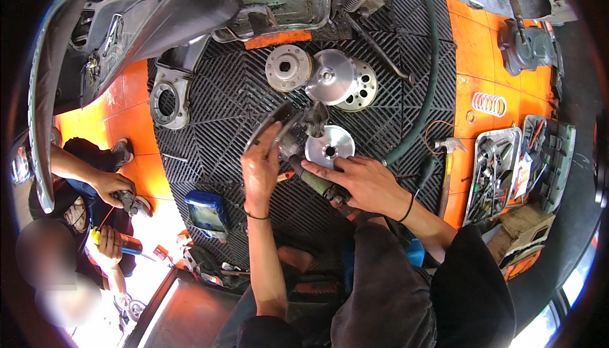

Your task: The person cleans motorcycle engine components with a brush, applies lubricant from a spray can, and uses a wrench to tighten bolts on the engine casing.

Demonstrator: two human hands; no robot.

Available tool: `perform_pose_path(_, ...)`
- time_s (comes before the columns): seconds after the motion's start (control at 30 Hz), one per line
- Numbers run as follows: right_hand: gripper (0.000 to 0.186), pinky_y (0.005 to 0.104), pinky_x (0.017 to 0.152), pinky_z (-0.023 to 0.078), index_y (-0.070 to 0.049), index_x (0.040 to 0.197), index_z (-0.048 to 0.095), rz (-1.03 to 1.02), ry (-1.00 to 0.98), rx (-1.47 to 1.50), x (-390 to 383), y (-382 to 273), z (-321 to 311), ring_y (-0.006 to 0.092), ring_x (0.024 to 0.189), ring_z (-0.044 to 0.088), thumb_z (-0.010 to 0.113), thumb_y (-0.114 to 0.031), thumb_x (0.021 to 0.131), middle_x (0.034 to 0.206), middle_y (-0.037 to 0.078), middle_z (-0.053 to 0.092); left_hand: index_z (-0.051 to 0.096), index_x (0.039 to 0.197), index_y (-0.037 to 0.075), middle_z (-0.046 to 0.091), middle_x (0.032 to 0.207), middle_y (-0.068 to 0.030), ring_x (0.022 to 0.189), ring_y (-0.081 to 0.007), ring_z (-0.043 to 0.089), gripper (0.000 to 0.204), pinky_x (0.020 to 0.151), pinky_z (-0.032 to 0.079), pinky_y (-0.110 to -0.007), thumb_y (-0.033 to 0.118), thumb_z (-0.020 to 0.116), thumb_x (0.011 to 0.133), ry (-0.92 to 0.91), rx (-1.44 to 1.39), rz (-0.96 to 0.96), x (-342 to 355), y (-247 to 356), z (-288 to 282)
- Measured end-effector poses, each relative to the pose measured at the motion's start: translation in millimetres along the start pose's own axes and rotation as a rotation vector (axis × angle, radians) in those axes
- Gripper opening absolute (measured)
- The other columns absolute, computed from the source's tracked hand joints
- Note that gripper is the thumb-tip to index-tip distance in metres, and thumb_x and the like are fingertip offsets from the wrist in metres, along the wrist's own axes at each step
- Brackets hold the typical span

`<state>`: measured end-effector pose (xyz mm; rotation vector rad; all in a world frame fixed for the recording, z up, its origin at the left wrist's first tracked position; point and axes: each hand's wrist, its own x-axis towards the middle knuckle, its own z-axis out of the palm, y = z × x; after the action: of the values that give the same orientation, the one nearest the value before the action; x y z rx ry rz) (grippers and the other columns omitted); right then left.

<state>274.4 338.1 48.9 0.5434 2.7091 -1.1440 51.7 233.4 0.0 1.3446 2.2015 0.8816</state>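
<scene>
My left hand [261,167] grips the rim of a dark round metal part [279,114] that is tilted up on edge. My right hand [368,186] is wrapped round the green barrel of a hand-held tool [317,182], whose head points up and left toward the round part. A shiny metal disc with a centre hole [339,140] lies just beyond my right hand. Beside the round part is a small dark metal piece [315,119]; whether it is joined to anything I cannot tell. My left fingertips partly cover the round part.
Farther off on the black ribbed mat [216,138] lie a drilled grey disc [288,67], a smooth disc [331,76] and a metal housing [171,100]. A green hose [434,69] curves along the right, near a hammer [449,148] and a tool tray [491,170]. At left another person's hand [111,246] holds a spray can.
</scene>
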Motion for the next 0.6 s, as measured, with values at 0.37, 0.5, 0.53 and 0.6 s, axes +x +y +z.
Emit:
perform_pose_path(0.37, 0.082, 0.0443, 0.089, 0.048, -0.011, 0.144, 0.051, 0.037, 0.050, 0.000, -35, 50, 63, 0.0330, 0.099, 0.062, 0.077, -0.014, 0.066, 0.101, 0.011, 0.061, 0.070, 0.111, 0.005, 0.070, 0.106, -0.0146, 0.093, -0.0313, 0.068, 0.027, 0.079, 0.055, -0.041, 0.008, 0.075, 0.084, 0.302, 0.341, 0.044, -22, -1, 8)
perform_pose_path(0.5, 0.064, 0.0424, 0.093, 0.045, -0.007, 0.128, 0.060, 0.028, 0.194, 0.022, -41, 57, 68, 0.0317, 0.106, 0.059, 0.077, -0.014, 0.067, 0.106, 0.012, 0.061, 0.060, 0.130, 0.003, 0.065, 0.118, -0.0202, 0.111, -0.0392, 0.060, 0.045, 0.097, 0.047, -0.047, 0.001, 0.068, 0.086, 0.276, 0.324, 0.039, -34, 17, 12)
perform_pose_path(0.53, 0.060, 0.0420, 0.094, 0.044, -0.007, 0.125, 0.061, 0.038, 0.200, -0.008, -42, 57, 66, 0.0316, 0.108, 0.059, 0.078, -0.015, 0.068, 0.106, 0.013, 0.061, 0.057, 0.133, 0.003, 0.062, 0.122, -0.0204, 0.115, -0.0388, 0.057, 0.048, 0.100, 0.045, -0.047, 0.000, 0.067, 0.086, 0.318, 0.366, 0.027, -37, 20, 11)
perform_pose_path(0.6, 0.053, 0.0419, 0.094, 0.044, -0.006, 0.119, 0.063, 0.072, 0.273, -0.021, -43, 57, 56, 0.0316, 0.109, 0.059, 0.078, -0.017, 0.069, 0.106, 0.013, 0.061, 0.057, 0.133, 0.002, 0.061, 0.119, -0.0195, 0.115, -0.0382, 0.056, 0.047, 0.101, 0.044, -0.046, -0.001, 0.065, 0.087, 0.476, 0.331, 0.100, -45, 26, 16)
